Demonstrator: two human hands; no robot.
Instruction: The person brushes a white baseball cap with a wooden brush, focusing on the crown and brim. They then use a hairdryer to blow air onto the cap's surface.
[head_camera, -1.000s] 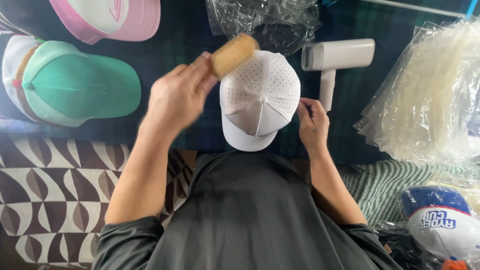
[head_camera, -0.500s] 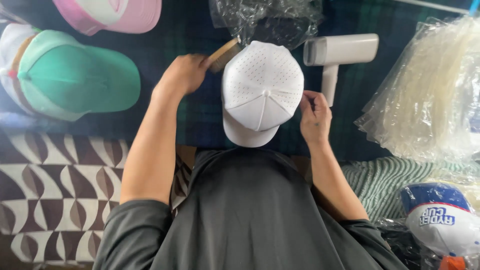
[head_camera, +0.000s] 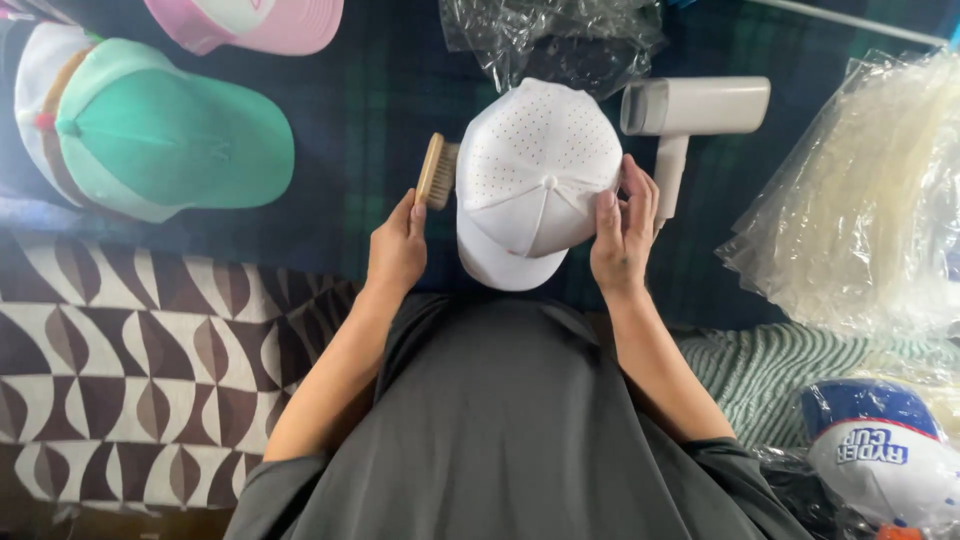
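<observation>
Green cap (head_camera: 165, 140): far left on the dark plaid cloth (head_camera: 360, 90), brim pointing right.
Pink cap (head_camera: 255, 22): top edge, partly cut off.
Handheld white appliance (head_camera: 690, 110): upper right, handle pointing down.
Crumpled clear plastic (head_camera: 550, 35): top centre.
Stack of clear bags (head_camera: 870, 190): right side.
Blue-and-white cap (head_camera: 885, 450): bottom right, in plastic.
Patterned brown-and-white fabric (head_camera: 130, 370): lower left.

Left hand (head_camera: 397, 250) rests just left of the white cap (head_camera: 535, 180), fingers loosely curled; right hand (head_camera: 622, 230) cups its right side, forearms angled inward.
</observation>
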